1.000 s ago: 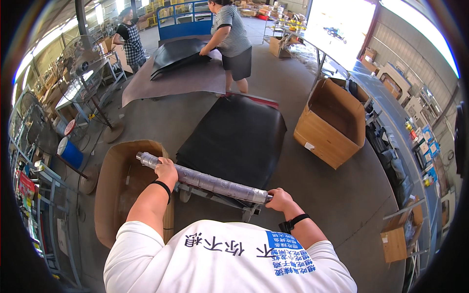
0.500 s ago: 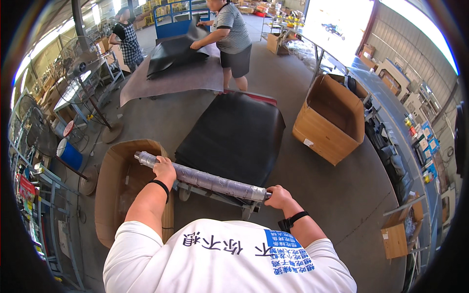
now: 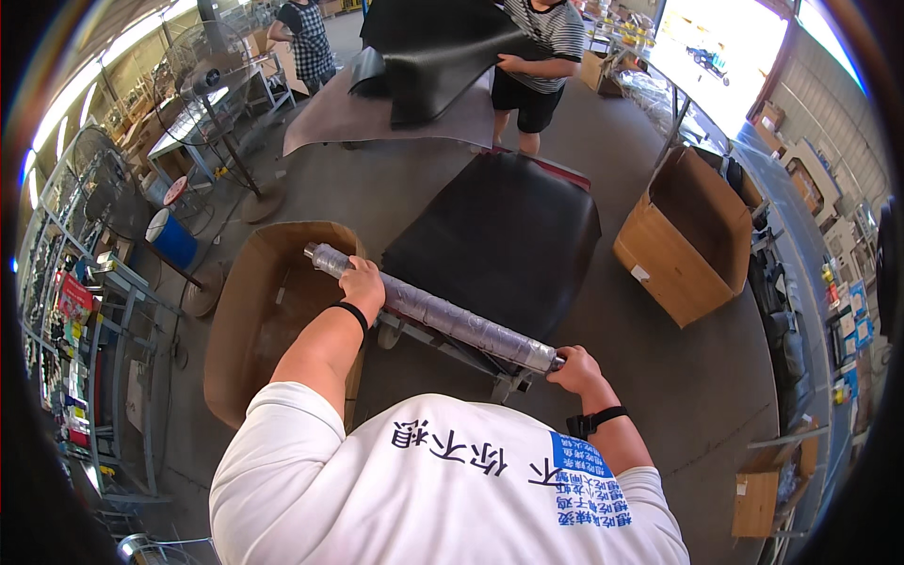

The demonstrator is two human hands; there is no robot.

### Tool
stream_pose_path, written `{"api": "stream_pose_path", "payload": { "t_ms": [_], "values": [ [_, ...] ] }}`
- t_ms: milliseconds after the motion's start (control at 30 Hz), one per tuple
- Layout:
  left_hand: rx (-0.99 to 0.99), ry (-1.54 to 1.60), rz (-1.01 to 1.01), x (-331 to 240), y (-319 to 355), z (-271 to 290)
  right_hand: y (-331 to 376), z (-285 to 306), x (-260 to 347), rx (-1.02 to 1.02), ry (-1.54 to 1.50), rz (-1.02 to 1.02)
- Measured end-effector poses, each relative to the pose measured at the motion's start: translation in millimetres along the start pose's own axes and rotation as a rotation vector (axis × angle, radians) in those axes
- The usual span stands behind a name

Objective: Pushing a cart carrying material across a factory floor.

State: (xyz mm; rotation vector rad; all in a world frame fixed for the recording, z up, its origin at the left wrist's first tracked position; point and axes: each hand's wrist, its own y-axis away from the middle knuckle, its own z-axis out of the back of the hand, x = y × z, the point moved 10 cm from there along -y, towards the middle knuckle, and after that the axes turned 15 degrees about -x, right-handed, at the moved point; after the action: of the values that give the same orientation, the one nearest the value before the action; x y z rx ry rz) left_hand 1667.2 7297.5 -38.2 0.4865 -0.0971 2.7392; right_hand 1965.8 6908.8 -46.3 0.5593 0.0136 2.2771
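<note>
My left hand point(image 3: 363, 285) is closed around a long cylindrical roll point(image 3: 461, 323) wrapped in shiny, purplish-clear film, near its left end. Wrapped round the narrower right end, my right hand point(image 3: 576, 368) grips the same roll. It slants from upper left to lower right, with a bare metal-looking tip at the left. Beyond it, a stack of black sheets point(image 3: 499, 235) lies on a low wheeled cart point(image 3: 508, 384). The roll runs along the stack's near edge; whether it rests there or hangs just above I cannot tell.
An open cardboard box point(image 3: 231, 320) stands at my left, another box point(image 3: 683, 264) at the right. Ahead, a person in a striped shirt point(image 3: 557, 33) holds a big black sheet point(image 3: 447, 56) over a greyish table cover point(image 3: 330, 122). Pedestal fans point(image 3: 202, 85) stand left.
The view has shifted, so the scene sits farther right and higher. Both my hands keep their hold on the roll. The co-worker's black sheet has been lifted and spread out.
</note>
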Motion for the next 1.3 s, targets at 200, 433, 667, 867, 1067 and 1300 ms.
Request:
{"api": "stream_pose_path", "payload": {
  "t_ms": [200, 433, 667, 867, 1067, 1300],
  "values": [
    [-0.044, 0.006, -0.002, 1.9, -2.5, -2.6, -0.3, -2.0, 0.2, -0.011, -0.034, -0.013],
    [0.010, 0.022, 0.035, 4.0, -0.6, -0.9, 1.0, -0.7, 1.0, -0.016, -0.011, -0.002],
    [0.077, 0.016, 0.035, 2.5, 2.0, 2.8, 0.7, -1.6, 0.7, -0.003, -0.005, 0.004],
    [0.067, 0.028, 0.039, 3.6, -0.5, -3.2, 0.5, -0.5, 1.5, -0.015, -0.002, 0.011],
    [0.040, 0.042, 0.027, 2.3, 6.5, 11.3, 1.0, -2.2, -0.2, -0.001, -0.011, 0.000],
    [0.020, -0.005, -0.016, -0.9, 1.6, 2.5, -1.7, -2.6, -2.7, -0.010, -0.033, -0.007]
  ]
}}
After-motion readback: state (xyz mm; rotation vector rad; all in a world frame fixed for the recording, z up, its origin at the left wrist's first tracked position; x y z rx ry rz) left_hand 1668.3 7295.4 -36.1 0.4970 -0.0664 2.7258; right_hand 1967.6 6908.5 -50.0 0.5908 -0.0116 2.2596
